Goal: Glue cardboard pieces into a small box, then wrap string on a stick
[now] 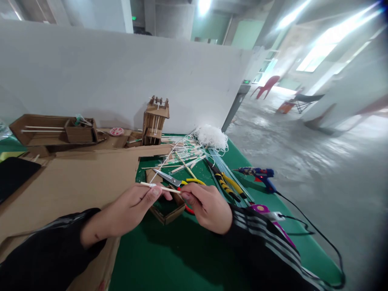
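Note:
A thin wooden stick (165, 188) is held nearly level between both hands. My left hand (133, 206) pinches it near its left end, where white string (148, 184) is wrapped around it. From there the string runs up and right toward a tangled white pile (212, 137). My right hand (207, 204) grips the stick's right end between thumb and fingers. Below and behind the stick lie an open cardboard frame (169, 216) and scissors (168, 178) with yellow and red handles, partly hidden by the hands.
Cardboard sheets (97, 173) cover the left of the green table (145, 258). A cardboard tower (156, 121) and box (45, 129) stand at the back. Loose sticks, pliers (226, 186), a glue gun (260, 173) and a power strip (273, 216) lie right, its cable hanging past the edge.

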The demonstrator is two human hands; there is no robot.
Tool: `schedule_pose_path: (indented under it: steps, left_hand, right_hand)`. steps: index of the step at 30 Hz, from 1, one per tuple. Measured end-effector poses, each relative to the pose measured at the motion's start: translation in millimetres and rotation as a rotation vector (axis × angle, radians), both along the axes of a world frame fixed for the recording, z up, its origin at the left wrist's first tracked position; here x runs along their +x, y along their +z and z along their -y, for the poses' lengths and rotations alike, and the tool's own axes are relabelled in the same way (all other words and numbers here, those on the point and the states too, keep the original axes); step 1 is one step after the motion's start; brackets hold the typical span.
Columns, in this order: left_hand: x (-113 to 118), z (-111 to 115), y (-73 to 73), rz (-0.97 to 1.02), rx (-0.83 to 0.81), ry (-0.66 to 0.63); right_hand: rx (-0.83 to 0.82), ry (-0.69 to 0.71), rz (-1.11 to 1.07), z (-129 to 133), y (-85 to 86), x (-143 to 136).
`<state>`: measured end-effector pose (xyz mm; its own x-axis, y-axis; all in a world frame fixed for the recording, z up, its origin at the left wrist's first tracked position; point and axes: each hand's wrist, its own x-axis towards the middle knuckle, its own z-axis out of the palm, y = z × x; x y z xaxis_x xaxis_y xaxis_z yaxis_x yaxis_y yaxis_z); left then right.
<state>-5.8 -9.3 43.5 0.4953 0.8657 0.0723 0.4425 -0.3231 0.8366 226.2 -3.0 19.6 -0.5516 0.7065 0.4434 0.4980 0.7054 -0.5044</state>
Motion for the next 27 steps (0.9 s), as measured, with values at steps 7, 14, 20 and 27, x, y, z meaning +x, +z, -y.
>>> schedule_pose_path:
  steps: [7, 14, 20, 27]
  left_hand:
    - [0, 1, 1.4, -0.035, 0.005, 0.004]
    - [0, 1, 0.7, -0.018, 0.0, -0.016]
    - [-4, -6, -11.6, 0.072, 0.034, 0.086]
    - [-5, -11, -14.4, 0.14, 0.042, 0.159]
  right_hand:
    - [-0.011, -0.058, -0.03, 0, -1.6, -1]
    - [-0.014, 0.017, -0.026, -1, 3.3, 1]
    - [-0.068, -0.107, -0.044, -3, -4.4, 0]
    - [0.045, -0.222, -0.149, -10, -15.6, 5]
